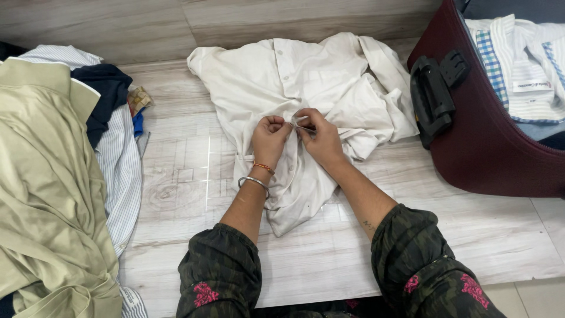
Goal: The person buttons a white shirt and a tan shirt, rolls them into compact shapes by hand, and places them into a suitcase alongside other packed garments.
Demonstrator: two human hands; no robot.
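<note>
both hands, left hand and right hand, pinched together on front placket of white shirt, mid-floor near far edge. shirt spread but crumpled, not folded. suitcase open at right edge; clothes pile at left edge.

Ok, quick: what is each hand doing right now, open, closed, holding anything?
Left hand: closed, pinching the front of the white shirt at its button placket.
Right hand: closed, pinching the same shirt front right beside the left.
</note>
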